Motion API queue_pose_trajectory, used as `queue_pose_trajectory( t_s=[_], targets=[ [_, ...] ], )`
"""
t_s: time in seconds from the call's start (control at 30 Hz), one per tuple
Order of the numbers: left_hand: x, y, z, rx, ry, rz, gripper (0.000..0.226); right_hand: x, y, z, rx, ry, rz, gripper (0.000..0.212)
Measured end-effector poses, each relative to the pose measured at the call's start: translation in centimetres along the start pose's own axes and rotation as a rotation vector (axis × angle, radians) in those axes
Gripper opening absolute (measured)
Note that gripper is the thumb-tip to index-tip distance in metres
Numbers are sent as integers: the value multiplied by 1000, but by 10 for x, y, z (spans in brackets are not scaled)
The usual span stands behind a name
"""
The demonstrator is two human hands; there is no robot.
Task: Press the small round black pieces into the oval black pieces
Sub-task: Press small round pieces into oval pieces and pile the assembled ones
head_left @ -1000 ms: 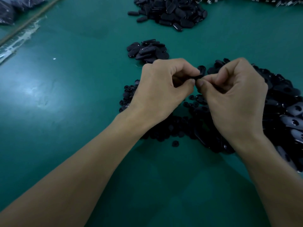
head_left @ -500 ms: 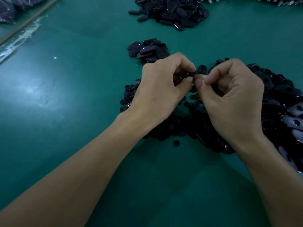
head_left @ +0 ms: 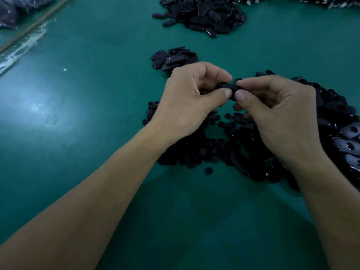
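Well left of the grip lies only bare green table [head_left: 81, 117]. Nearer in, the left hand [head_left: 187, 102] has thumb and forefinger curled and pinching the left end of one oval black piece [head_left: 226, 87], held up off the table. Just beyond that hand, farther from the person, sits a small stack of finished-looking ovals [head_left: 173, 58]. The held piece's long axis runs left to right, roughly level, bridging the two hands. The right hand [head_left: 278, 114] pinches its right end in the same way, the thumb tips nearly touching on the near face. Whether a round piece is already seated in it cannot be told, since the fingers cover the middle. Directly beneath the grip the small round black pieces [head_left: 194, 152] are scattered, about equally near either hand. The loose heap of oval pieces [head_left: 339, 117] lies right of the grip, closest to the right hand. I judge the press comes from both thumbs, across that axis.
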State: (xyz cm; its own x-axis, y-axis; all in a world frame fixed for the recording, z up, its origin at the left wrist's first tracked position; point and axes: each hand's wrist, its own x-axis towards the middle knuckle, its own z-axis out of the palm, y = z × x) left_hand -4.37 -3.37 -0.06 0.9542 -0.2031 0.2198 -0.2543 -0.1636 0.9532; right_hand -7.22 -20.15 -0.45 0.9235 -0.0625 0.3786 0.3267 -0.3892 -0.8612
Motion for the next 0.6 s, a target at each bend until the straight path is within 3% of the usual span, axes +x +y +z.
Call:
queue_pose_trajectory(
  t_s=[0.2, 0.6],
  targets=[
    [-1, 1, 0, -29, -16, -31, 21, 1, 1, -1, 124, -19, 76, 14],
    [-2, 1, -1, -7, -26, -60, 21, 1, 0, -3, 86, -29, 73, 14]
  ],
)
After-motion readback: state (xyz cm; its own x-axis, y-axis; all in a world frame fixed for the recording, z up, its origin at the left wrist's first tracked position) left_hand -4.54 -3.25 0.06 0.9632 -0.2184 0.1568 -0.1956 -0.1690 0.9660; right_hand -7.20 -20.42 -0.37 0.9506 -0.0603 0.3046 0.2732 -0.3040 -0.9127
